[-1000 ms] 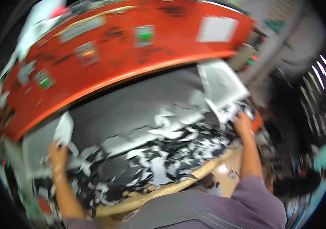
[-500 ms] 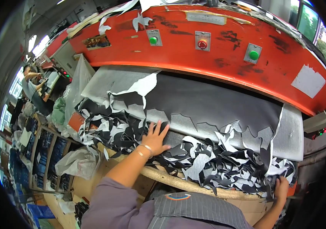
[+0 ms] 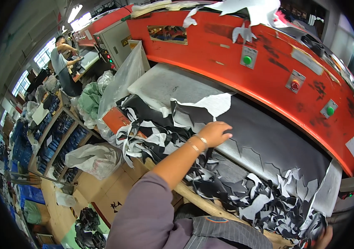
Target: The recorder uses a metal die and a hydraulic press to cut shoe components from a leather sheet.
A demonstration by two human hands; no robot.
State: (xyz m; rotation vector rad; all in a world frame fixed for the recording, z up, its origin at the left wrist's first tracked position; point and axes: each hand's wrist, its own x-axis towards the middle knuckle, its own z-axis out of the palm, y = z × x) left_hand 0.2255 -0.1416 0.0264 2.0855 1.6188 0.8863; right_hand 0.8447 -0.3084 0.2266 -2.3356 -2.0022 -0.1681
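Observation:
My left hand, with bracelets at the wrist, is over the front edge of the grey press bed. Its fingers stretch to the right, thumb apart, holding nothing I can see. Just beyond it, a white-backed torn offcut lies across the dark sheet material spread on the bed. The sheet's front edge is cut jagged. My right hand is at the lower right, beside the end of a heap of black and white scraps; its fingers are blurred and partly out of sight.
A red machine beam with two green buttons and a red knob spans the bed's far side. A wooden rail runs along the near side. Shelves of dark parts, a white sack and a person are leftward.
The view has swung left. My left hand has risen from the scraps at the bed's edge toward the white-backed offcut. My right hand stays by the right end of the heap.

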